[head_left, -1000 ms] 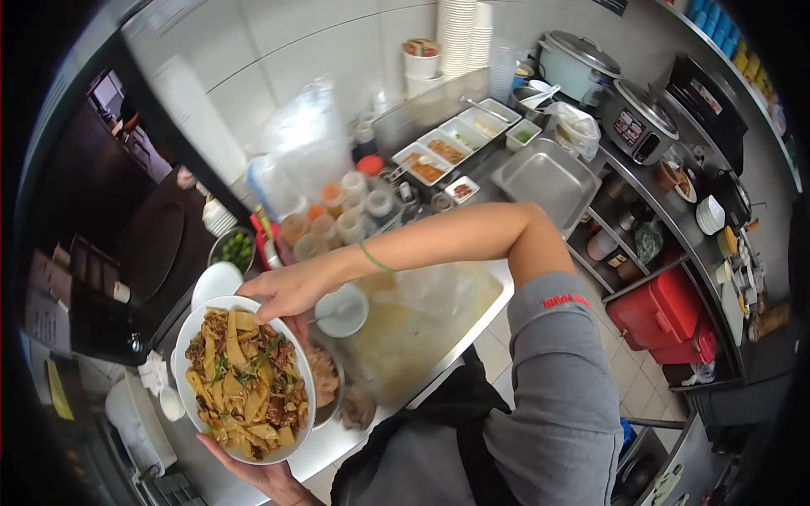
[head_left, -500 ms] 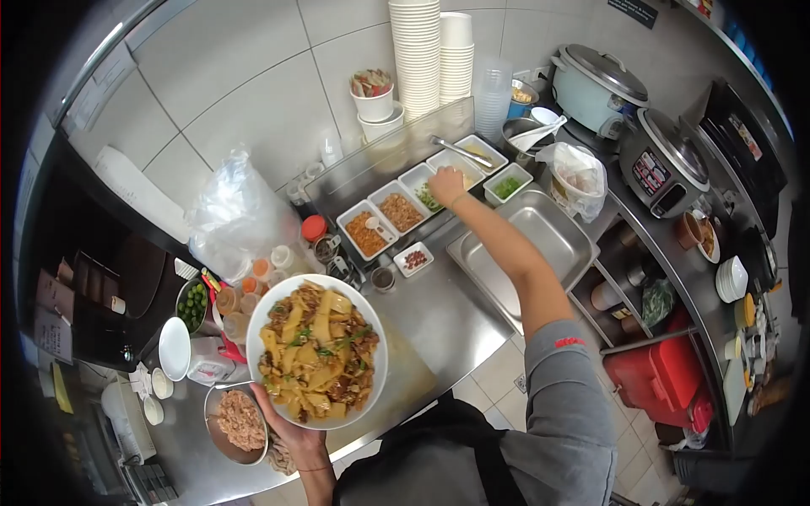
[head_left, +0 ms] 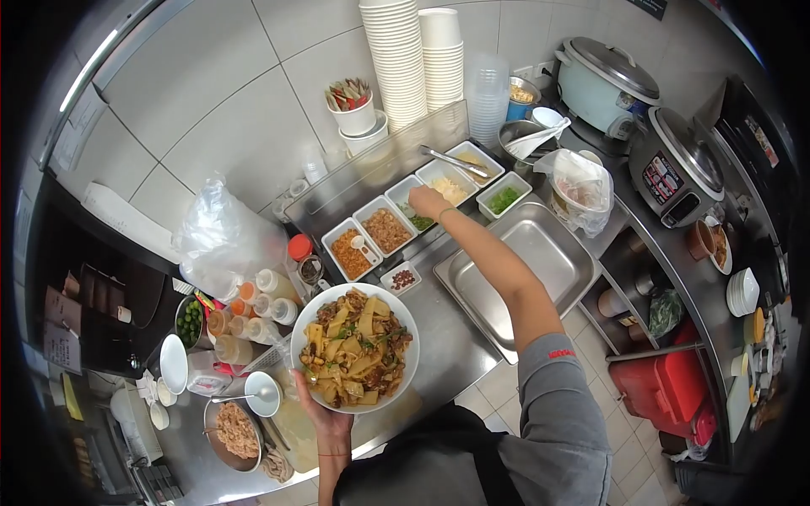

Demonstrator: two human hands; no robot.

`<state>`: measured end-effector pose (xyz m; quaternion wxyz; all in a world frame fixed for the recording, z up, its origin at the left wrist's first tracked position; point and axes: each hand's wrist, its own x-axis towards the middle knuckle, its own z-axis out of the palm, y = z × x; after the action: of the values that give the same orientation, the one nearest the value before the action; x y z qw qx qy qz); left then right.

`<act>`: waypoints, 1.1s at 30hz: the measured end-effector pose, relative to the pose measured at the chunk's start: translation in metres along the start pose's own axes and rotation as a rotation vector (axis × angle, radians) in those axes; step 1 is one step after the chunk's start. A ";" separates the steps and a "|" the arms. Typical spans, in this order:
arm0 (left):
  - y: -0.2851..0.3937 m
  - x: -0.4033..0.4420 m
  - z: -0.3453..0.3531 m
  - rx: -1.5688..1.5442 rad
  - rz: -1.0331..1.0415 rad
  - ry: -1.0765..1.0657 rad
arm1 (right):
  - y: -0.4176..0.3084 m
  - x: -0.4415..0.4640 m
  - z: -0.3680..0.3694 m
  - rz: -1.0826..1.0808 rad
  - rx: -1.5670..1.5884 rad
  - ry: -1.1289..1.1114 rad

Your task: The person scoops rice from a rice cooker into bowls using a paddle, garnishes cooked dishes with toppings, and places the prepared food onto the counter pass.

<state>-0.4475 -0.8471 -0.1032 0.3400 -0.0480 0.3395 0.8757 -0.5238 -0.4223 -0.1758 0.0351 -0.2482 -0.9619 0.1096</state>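
the steel counter (head_left: pixel 460 337) spans the work area. on its right part sits a steel tray (head_left: pixel 553 253), crossed above by the right forearm. white containers (head_left: pixel 359 276) of toppings stand in a row along the back. the white bowl (head_left: pixel 401 310), filled with flat yellowish pieces, brown bits and green flecks, is held over the front of the counter. a metal bowl (head_left: pixel 240 462) of pinkish mince stands to its left, apart from it. the left hand (head_left: pixel 321 413) grips the white bowl at its lower left side. the right hand (head_left: pixel 429 201) is at the middle container, fingers bunched; whether they hold anything cannot be determined. a small white dish (head_left: pixel 386 281) of reddish-brown pieces sits between the white bowl and the row. smallest: chopped greens (head_left: pixel 421 223), directly below the right hand.
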 end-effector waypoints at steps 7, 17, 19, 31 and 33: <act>0.000 0.009 0.014 -0.012 0.015 -0.023 | 0.007 0.011 0.004 -0.088 0.053 0.194; -0.008 0.029 0.028 -0.026 0.000 -0.054 | 0.025 -0.011 0.033 -0.234 0.348 0.207; -0.010 0.035 0.030 -0.039 -0.024 -0.071 | 0.027 -0.012 0.027 0.007 0.577 0.118; -0.036 0.076 0.022 -0.089 -0.038 -0.158 | -0.021 -0.099 -0.071 0.048 1.254 0.210; -0.039 0.077 0.020 -0.109 -0.056 -0.142 | -0.052 -0.134 -0.088 -0.086 1.137 0.265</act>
<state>-0.4790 -0.7697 -0.1341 0.3842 -0.0138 0.2649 0.8843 -0.4208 -0.5145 -0.0804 0.2871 -0.1627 -0.7488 0.5748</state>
